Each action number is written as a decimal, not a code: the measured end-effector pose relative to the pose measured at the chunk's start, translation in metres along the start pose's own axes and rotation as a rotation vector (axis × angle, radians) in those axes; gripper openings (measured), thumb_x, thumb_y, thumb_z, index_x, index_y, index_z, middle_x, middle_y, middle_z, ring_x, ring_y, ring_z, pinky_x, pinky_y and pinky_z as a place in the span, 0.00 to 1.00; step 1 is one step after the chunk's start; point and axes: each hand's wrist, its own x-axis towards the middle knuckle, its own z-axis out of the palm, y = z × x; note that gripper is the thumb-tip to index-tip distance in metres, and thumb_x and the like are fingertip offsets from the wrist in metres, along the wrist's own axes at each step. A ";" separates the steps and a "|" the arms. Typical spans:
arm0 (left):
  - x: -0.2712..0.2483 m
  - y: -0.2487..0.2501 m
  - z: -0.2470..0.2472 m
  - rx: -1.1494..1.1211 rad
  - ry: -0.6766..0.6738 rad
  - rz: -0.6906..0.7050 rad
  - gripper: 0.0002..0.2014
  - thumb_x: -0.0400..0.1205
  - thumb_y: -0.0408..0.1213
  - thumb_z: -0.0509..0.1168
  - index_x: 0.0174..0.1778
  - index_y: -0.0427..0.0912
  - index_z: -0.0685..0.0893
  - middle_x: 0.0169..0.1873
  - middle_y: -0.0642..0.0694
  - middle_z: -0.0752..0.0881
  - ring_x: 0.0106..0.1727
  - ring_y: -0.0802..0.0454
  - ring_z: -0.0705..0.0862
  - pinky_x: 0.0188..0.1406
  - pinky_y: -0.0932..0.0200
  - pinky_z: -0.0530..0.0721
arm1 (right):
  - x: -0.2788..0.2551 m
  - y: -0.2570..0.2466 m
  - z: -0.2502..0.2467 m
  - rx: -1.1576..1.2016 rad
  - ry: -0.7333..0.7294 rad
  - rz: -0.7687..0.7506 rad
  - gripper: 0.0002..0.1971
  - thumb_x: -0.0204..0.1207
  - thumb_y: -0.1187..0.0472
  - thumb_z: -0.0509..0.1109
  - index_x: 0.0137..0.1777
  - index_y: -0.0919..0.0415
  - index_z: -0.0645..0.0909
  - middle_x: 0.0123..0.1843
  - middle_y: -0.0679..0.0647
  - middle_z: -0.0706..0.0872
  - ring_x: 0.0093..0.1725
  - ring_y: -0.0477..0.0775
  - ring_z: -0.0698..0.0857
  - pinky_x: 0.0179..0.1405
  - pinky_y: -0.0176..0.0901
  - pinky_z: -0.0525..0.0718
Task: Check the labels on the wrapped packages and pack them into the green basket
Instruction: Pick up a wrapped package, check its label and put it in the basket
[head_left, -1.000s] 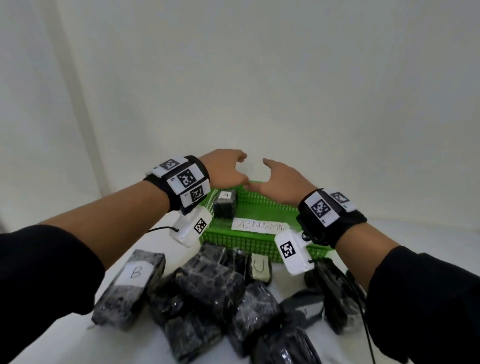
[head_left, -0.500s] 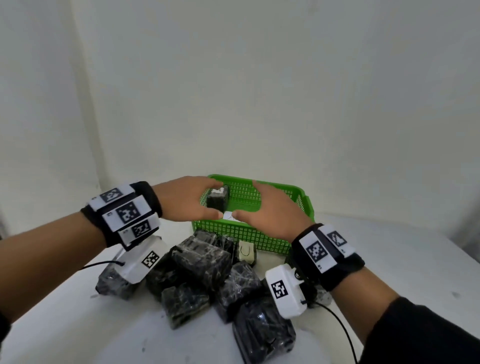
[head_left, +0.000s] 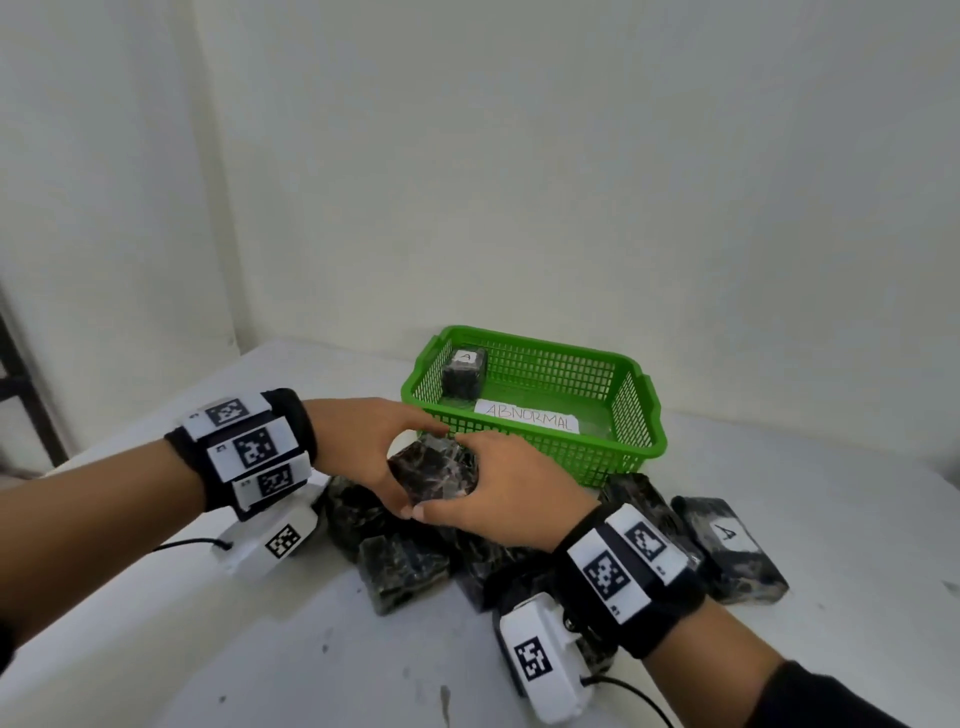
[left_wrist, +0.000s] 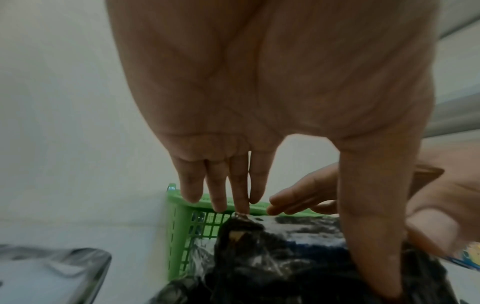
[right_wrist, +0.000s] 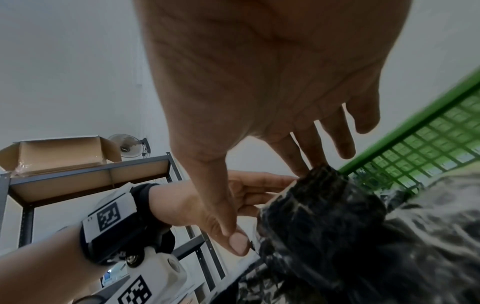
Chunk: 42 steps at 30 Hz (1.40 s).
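Observation:
A black wrapped package (head_left: 434, 470) sits on top of a pile of like packages (head_left: 405, 561) in front of the green basket (head_left: 644, 447). My left hand (head_left: 376, 452) grips its left side, thumb near me and fingers at its far edge. My right hand (head_left: 498, 493) grips its right side the same way. No label shows on this package. In the left wrist view my fingers (left_wrist: 233, 193) reach its far corner (left_wrist: 244, 224); in the right wrist view my thumb (right_wrist: 233, 238) presses its near edge (right_wrist: 311, 216). The basket holds one package marked A (head_left: 464, 371) and an ABNORMAL paper (head_left: 524, 413).
Another package marked A (head_left: 730, 545) lies at the right of the pile on the white table (head_left: 260, 649). A white wall stands close behind the basket. A metal shelf (right_wrist: 88, 176) with a cardboard box (right_wrist: 57, 152) stands off to the left.
My hands have come back from over the basket and down onto the pile, and they now hold the top package between them. The head view has tilted and shifted.

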 end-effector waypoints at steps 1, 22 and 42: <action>0.000 0.001 0.001 0.012 -0.012 -0.008 0.52 0.63 0.58 0.82 0.83 0.57 0.66 0.79 0.60 0.70 0.79 0.59 0.70 0.82 0.53 0.67 | 0.001 0.000 0.003 -0.002 -0.014 0.002 0.38 0.64 0.25 0.76 0.70 0.46 0.83 0.65 0.49 0.87 0.67 0.53 0.84 0.66 0.54 0.86; 0.024 0.025 0.008 -0.826 0.429 0.148 0.25 0.71 0.45 0.81 0.65 0.53 0.86 0.57 0.52 0.91 0.59 0.54 0.90 0.63 0.56 0.85 | 0.002 0.067 -0.026 0.815 0.334 -0.020 0.21 0.69 0.55 0.88 0.62 0.52 0.91 0.55 0.46 0.95 0.54 0.43 0.94 0.58 0.38 0.90; 0.088 0.093 0.038 -1.393 0.512 0.126 0.14 0.80 0.33 0.73 0.59 0.30 0.87 0.54 0.33 0.91 0.58 0.35 0.90 0.57 0.42 0.89 | -0.009 0.135 -0.034 1.190 0.417 0.042 0.21 0.75 0.61 0.83 0.67 0.64 0.88 0.61 0.62 0.94 0.63 0.64 0.92 0.66 0.62 0.89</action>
